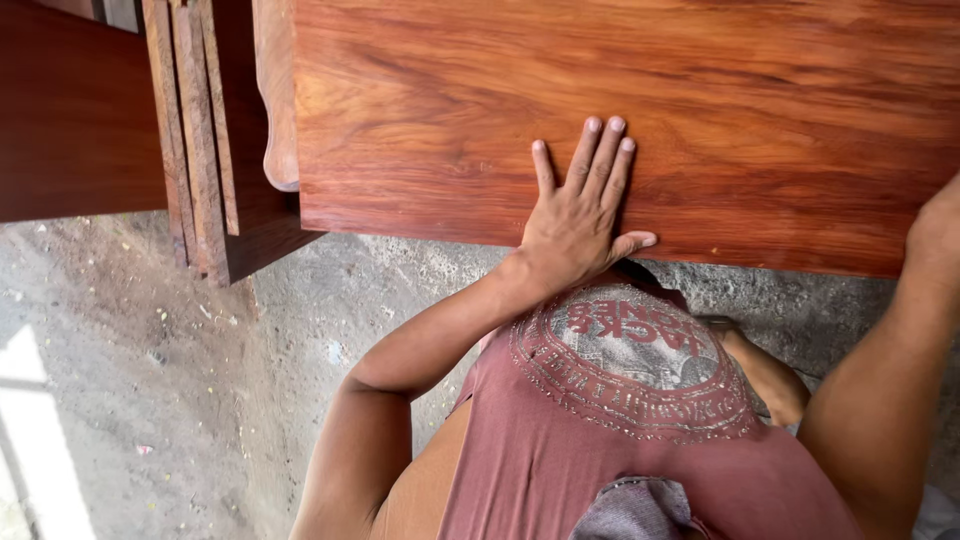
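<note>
Left hand flat on the big reddish wood panel, right hand at its far edge.

I see the polished wood panel (620, 120) filling the view beyond my fingers (600, 160), its long axis running side to side, its near edge just under my palm. My left hand (580, 215) lies on it, fingers released and spread flat, grasping nothing, thumb hooked at the edge. My right hand (935, 235) touches the same edge well off to the right, mostly cut off; I cannot tell whether it grips. Left of my fingers stand upright dark boards (205, 140). Below them, the rough concrete floor (150, 400). The left hand is nearer the panel's middle.
</note>
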A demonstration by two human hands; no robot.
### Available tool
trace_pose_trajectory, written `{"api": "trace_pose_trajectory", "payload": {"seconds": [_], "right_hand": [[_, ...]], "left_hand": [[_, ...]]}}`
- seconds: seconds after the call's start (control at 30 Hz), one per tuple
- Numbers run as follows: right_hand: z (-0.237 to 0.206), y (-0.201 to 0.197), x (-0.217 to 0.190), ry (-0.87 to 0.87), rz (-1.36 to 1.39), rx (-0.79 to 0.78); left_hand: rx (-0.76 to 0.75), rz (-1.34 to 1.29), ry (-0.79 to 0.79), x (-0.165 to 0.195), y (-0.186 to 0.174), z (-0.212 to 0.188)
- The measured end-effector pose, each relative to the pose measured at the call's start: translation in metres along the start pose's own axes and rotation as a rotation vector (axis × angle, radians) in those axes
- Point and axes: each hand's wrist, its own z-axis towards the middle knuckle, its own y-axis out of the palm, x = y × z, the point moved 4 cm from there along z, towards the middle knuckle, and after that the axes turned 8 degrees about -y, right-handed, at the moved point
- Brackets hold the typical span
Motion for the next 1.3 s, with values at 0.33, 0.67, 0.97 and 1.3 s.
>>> {"api": "trace_pose_trajectory", "payload": {"seconds": [0.33,0.67,0.97,1.3], "right_hand": [[0.001,-0.040,-0.063,-0.112,-0.408,0.187],[0.014,-0.062,-0.100,-0.098,-0.377,0.230],[0.028,-0.075,-0.107,-0.031,-0.354,0.218],[0.023,-0.158,-0.035,0.079,-0.115,0.326]], "left_hand": [[0.003,0.002,0.016,0.005,-0.002,0.004],[-0.066,-0.012,0.079,0.023,-0.017,0.006],[-0.161,0.118,0.068,0.039,-0.019,0.015],[-0.071,0.112,0.061,0.091,-0.006,0.026]]}}
